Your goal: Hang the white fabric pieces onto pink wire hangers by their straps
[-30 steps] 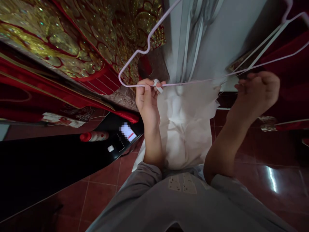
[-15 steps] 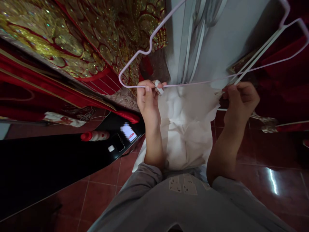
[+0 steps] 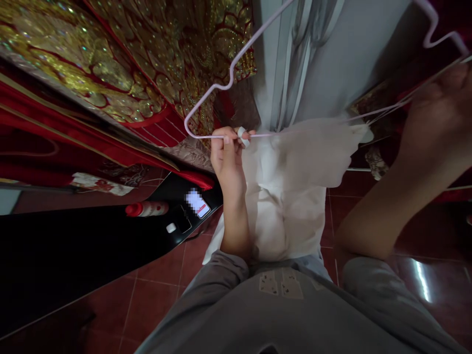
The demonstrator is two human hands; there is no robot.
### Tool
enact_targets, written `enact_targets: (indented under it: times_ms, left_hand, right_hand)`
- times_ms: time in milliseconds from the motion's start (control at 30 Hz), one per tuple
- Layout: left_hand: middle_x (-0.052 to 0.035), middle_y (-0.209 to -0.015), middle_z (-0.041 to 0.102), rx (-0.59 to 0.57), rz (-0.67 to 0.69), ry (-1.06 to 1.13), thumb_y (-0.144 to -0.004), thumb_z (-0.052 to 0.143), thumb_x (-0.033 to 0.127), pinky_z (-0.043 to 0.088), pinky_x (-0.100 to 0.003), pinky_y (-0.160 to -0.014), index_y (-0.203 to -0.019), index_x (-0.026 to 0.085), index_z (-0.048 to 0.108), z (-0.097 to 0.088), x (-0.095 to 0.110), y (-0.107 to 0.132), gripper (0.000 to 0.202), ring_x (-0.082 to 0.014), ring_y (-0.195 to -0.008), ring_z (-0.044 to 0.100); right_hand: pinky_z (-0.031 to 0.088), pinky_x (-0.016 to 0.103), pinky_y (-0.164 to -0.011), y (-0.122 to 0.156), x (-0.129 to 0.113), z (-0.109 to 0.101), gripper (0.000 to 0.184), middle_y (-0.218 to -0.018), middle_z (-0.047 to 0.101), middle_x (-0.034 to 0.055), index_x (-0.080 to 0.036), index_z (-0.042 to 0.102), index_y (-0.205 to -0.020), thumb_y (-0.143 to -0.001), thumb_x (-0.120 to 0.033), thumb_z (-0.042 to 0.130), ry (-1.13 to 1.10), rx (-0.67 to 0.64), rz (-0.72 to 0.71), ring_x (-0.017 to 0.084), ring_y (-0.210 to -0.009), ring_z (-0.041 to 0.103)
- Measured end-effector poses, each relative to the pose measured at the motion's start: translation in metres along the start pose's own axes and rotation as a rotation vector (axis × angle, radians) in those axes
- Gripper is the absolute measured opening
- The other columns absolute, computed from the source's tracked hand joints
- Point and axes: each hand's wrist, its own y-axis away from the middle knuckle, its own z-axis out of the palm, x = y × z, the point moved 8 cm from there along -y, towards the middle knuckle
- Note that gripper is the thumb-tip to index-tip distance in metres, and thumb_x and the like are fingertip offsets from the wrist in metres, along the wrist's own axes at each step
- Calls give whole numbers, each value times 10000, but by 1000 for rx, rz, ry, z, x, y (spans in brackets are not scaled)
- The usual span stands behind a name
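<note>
A pale garment (image 3: 302, 160) is filling the centre below a pink hanger (image 3: 265, 134), whose long bar is running left to right, the right hand (image 3: 448, 101) hovering upper right, grip unclear, the left hand's (image 3: 230, 162) closed fingers pinching the bar's left end.

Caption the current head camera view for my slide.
Left hand holds a lilac hanger by its lower bar, beside gold-sequined red garments.

Head-worn view, forward and down, apparently near the dim right hand (image 3: 440, 110)
</note>
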Motion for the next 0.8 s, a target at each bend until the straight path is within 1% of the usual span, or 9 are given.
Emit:
enact_targets:
  times_ms: [100,167,233,300,400,500,567,700,800]
  left_hand:
    - [5,-892,690,-4,2,-23,-978,761,728,623,-369,-1077,-954,239,595,-3,-2,-2,517,-184,-941,774]
    - [6,-898,699,-4,-1,-30,-982,761,721,614,-377,-1095,-968,240,601,-5,-4,-3,507,-187,-954,781]
    - [6,-906,713,-4,-7,-11,-992,766,695,609,-361,-1095,-975,249,614,-5,-6,-2,471,-184,-960,785]
    - [6,-908,726,-15,-13,30,-1004,773,656,613,-330,-1067,-974,255,626,-3,-9,-1,429,-177,-955,788]
    - [1,-918,731,-19,-31,57,-1001,797,621,619,-310,-1023,-974,246,630,1,-13,3,411,-182,-969,794]
    - [0,-931,726,-2,-54,66,-993,818,590,619,-308,-1023,-971,244,633,3,-12,5,393,-183,-991,795]
    - [2,-941,731,-9,-80,106,-1015,810,529,613,-297,-1036,-972,248,646,5,-11,7,329,-173,-1008,796]
    - [-36,-1038,792,-58,-146,130,-1000,812,483,633,-321,-1021,-1020,244,700,4,-13,8,264,-211,-1063,818]
    - [-83,-1285,800,-22,-145,83,-951,809,488,639,-369,-1048,-1235,267,715,-13,-13,6,372,-265,-1192,801]
  right_hand:
    - [431,159,-477,8,-7,-28,861,-1111,812,-17,-197,766,-779,-1126,-351,-8,-66,257,-226,-15,-622,630]
    - [334,156,-415,16,7,-39,694,-916,741,-2,-190,748,-793,-1129,-287,148,-44,395,-200,2,-509,479]
    - [306,152,-415,25,26,-41,506,-802,635,-4,-185,694,-782,-1066,-220,277,18,445,-137,21,-485,396]
    - [345,156,-455,35,49,-32,347,-791,597,-2,-180,655,-802,-982,-179,359,94,380,-35,31,-504,404]
    - [444,216,-530,55,84,-2,201,-878,680,35,-168,718,-931,-902,-199,522,184,171,116,68,-576,525]
    - [477,262,-559,75,99,31,143,-900,723,36,-217,728,-905,-916,-344,663,220,-42,80,101,-613,573]
    - [462,271,-554,83,101,45,195,-888,734,15,-259,699,-857,-915,-441,743,236,-137,4,104,-608,571]
    - [386,280,-517,81,96,42,249,-870,739,1,-273,679,-832,-907,-476,801,245,-148,-95,88,-557,517]
    - [348,284,-512,71,90,34,252,-864,733,-1,-273,671,-842,-909,-479,801,261,-139,-124,80,-543,473]
